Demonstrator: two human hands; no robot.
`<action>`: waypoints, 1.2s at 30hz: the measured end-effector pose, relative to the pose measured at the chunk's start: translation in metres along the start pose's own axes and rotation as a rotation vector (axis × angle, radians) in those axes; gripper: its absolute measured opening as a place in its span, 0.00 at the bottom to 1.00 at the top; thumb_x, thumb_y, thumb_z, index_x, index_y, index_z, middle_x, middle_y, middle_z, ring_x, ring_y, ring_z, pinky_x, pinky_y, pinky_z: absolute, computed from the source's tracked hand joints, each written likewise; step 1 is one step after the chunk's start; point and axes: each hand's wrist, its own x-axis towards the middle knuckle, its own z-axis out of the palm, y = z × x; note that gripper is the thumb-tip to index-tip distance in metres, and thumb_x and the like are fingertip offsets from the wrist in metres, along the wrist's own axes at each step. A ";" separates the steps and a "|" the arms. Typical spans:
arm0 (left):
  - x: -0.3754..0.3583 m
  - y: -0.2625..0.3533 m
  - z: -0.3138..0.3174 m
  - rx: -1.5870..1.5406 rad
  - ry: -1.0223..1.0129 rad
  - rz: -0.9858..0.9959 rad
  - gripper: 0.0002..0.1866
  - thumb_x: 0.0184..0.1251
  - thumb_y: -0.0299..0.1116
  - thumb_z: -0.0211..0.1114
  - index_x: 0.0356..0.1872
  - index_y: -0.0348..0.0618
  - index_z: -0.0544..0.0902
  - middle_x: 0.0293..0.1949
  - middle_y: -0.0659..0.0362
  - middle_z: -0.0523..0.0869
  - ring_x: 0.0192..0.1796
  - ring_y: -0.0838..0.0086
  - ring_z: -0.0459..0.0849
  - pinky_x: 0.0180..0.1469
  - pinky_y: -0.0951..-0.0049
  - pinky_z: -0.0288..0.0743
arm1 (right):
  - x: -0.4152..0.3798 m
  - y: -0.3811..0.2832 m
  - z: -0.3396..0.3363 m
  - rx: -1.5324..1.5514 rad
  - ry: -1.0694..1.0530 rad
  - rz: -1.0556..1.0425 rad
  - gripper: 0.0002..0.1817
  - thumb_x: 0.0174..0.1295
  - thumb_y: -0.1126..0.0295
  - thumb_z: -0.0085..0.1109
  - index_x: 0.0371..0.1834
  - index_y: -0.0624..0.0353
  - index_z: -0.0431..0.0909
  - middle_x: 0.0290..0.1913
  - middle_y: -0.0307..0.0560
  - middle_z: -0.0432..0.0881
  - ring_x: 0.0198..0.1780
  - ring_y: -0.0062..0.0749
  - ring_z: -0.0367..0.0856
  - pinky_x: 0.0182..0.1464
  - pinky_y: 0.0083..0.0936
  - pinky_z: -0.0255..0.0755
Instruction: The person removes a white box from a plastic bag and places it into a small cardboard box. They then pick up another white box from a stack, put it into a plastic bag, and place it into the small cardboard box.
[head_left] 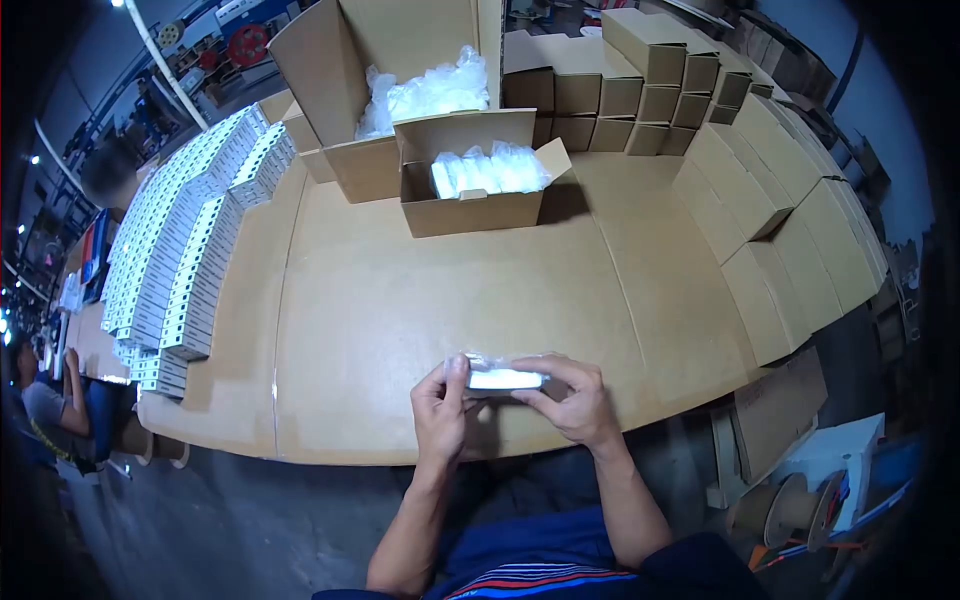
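Between my two hands is a small white box in clear plastic wrap [503,379], held just above the table's near edge. My left hand [440,405] grips its left end with the thumb on top. On the right end, my right hand [572,398] pinches it between thumb and fingers. Beyond them stands an open small carton [475,214] holding several plastic-wrapped white pieces [488,171]. Behind that is a larger open carton [365,170] with clear plastic bags [428,95] heaped inside.
Stacks of small white boxes [165,245] line the table's left side. Closed brown cartons [640,100] are piled at the back right, and more cartons [790,230] along the right edge. A person [60,400] sits at far left. Cable spools [790,510] stand on the floor at lower right.
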 end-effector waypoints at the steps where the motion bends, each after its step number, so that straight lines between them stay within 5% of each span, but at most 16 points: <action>1: 0.000 0.002 0.000 -0.050 0.004 -0.010 0.18 0.85 0.40 0.56 0.44 0.32 0.84 0.38 0.55 0.88 0.41 0.73 0.90 0.46 0.66 0.91 | 0.001 -0.004 -0.002 -0.011 -0.001 0.015 0.17 0.52 0.80 0.78 0.46 0.63 0.89 0.47 0.51 0.91 0.50 0.39 0.89 0.55 0.31 0.80; 6: 0.003 0.002 -0.011 -0.089 -0.013 -0.037 0.19 0.87 0.42 0.51 0.39 0.36 0.78 0.35 0.55 0.87 0.34 0.77 0.86 0.39 0.74 0.86 | 0.002 0.000 -0.006 -0.056 -0.001 0.007 0.17 0.50 0.78 0.80 0.45 0.60 0.90 0.45 0.49 0.92 0.52 0.40 0.89 0.59 0.33 0.78; 10: 0.003 0.012 -0.014 -0.139 -0.045 -0.056 0.14 0.86 0.39 0.54 0.41 0.38 0.76 0.42 0.52 0.87 0.46 0.71 0.86 0.52 0.65 0.84 | 0.006 -0.003 -0.010 -0.063 0.009 -0.004 0.16 0.49 0.78 0.80 0.43 0.60 0.90 0.46 0.47 0.92 0.57 0.42 0.87 0.62 0.36 0.77; 13: 0.005 0.018 -0.011 0.478 0.215 0.535 0.08 0.79 0.33 0.63 0.44 0.38 0.79 0.45 0.50 0.88 0.52 0.63 0.87 0.64 0.54 0.78 | 0.012 -0.004 -0.018 -0.180 0.053 -0.048 0.15 0.48 0.79 0.79 0.41 0.61 0.90 0.45 0.45 0.92 0.62 0.46 0.85 0.65 0.39 0.76; 17: -0.007 0.047 0.004 1.049 -0.172 0.958 0.16 0.54 0.22 0.79 0.43 0.43 0.87 0.50 0.57 0.91 0.58 0.61 0.88 0.70 0.55 0.71 | 0.016 -0.009 -0.015 -0.246 -0.003 -0.114 0.17 0.47 0.79 0.78 0.43 0.59 0.90 0.49 0.44 0.92 0.64 0.48 0.83 0.67 0.41 0.75; 22: 0.003 0.040 -0.005 0.943 -0.250 0.891 0.17 0.55 0.22 0.80 0.47 0.44 0.88 0.45 0.59 0.93 0.49 0.66 0.92 0.66 0.55 0.77 | 0.017 -0.013 -0.013 -0.183 -0.014 -0.170 0.19 0.48 0.78 0.78 0.46 0.57 0.90 0.53 0.44 0.91 0.67 0.51 0.79 0.68 0.42 0.74; 27: 0.005 0.038 -0.018 0.799 -0.285 0.784 0.19 0.56 0.22 0.80 0.50 0.38 0.87 0.44 0.55 0.93 0.48 0.65 0.93 0.66 0.55 0.79 | 0.008 -0.005 -0.014 0.030 -0.024 -0.074 0.16 0.48 0.79 0.80 0.42 0.64 0.90 0.46 0.49 0.91 0.66 0.50 0.81 0.71 0.48 0.71; 36: 0.008 0.024 -0.025 0.459 -0.303 0.580 0.20 0.61 0.18 0.76 0.53 0.37 0.81 0.45 0.50 0.92 0.52 0.63 0.92 0.71 0.56 0.75 | 0.007 -0.005 -0.009 0.163 0.053 0.097 0.22 0.49 0.78 0.80 0.50 0.62 0.86 0.50 0.48 0.91 0.59 0.40 0.86 0.64 0.34 0.78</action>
